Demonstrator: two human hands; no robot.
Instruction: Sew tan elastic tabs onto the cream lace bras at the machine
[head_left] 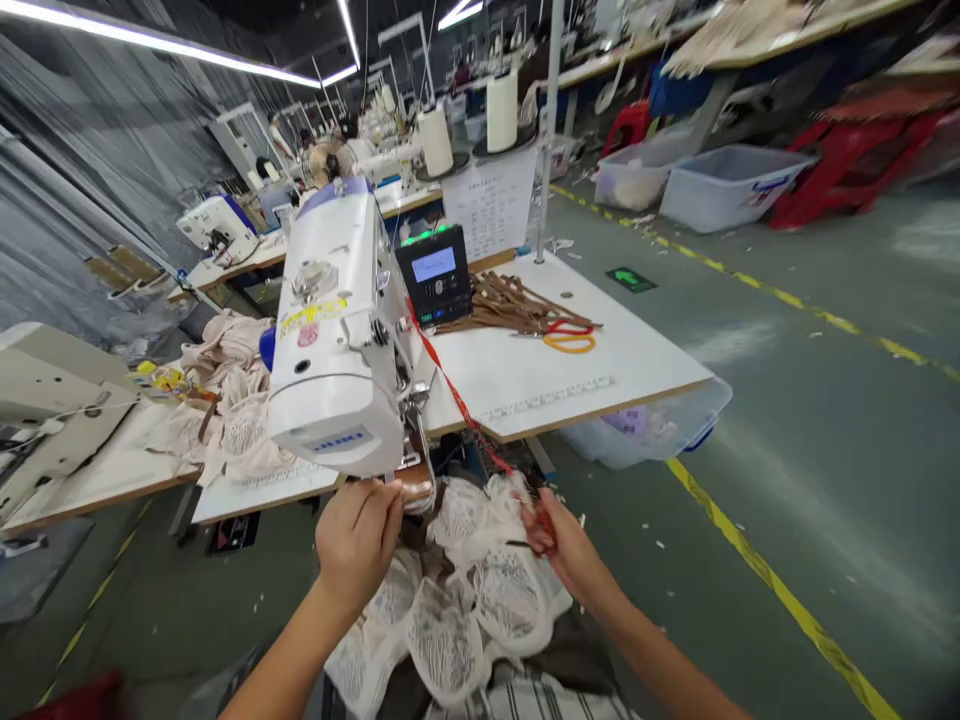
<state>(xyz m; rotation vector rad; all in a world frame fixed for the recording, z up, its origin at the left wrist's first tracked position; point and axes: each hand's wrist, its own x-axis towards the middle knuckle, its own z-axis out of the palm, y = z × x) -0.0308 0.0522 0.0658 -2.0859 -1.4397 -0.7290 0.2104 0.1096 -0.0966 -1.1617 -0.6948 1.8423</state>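
My left hand (358,540) is closed in a pinch just under the head of a white sewing machine (337,350). Its fingertips grip the edge of a brown fabric strap (417,470) lying at the needle area. Red-handled thread snips (540,530), blurred by motion, are in my closed right hand (570,550). A red cord (461,400) runs from the machine's side down to the snips. Between my forearms, several cream lace bras (446,635) lie heaped on my lap, below the machine bed.
Brown straps (517,305) and orange-and-red scissors (570,338) lie on the white tabletop (592,370), beside a control panel (435,275). More cream bras (240,400) are piled left of the machine. A clear plastic bin (645,425) stands under the table's right edge.
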